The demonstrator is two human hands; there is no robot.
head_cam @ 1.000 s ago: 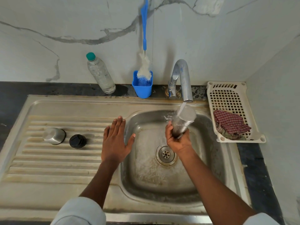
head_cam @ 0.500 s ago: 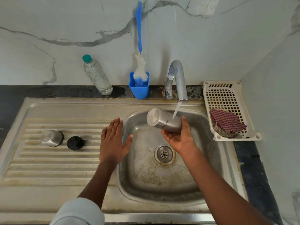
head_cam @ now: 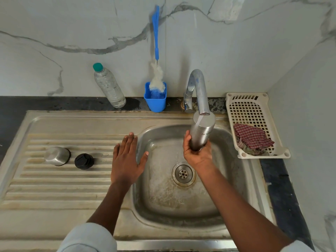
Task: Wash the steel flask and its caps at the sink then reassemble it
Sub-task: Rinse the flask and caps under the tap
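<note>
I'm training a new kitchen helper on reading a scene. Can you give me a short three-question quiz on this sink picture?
1. True or false: the left hand grips the brush.
2. What does the right hand hold under the tap?
A. the plastic bottle
B. the flask
C. the cloth
3. Fill in: the steel cap and the black cap stand on the ______, left of the basin.

Key:
1. False: it rests flat at the basin's edge, and the brush stands in its blue cup.
2. B
3. drainboard
</note>
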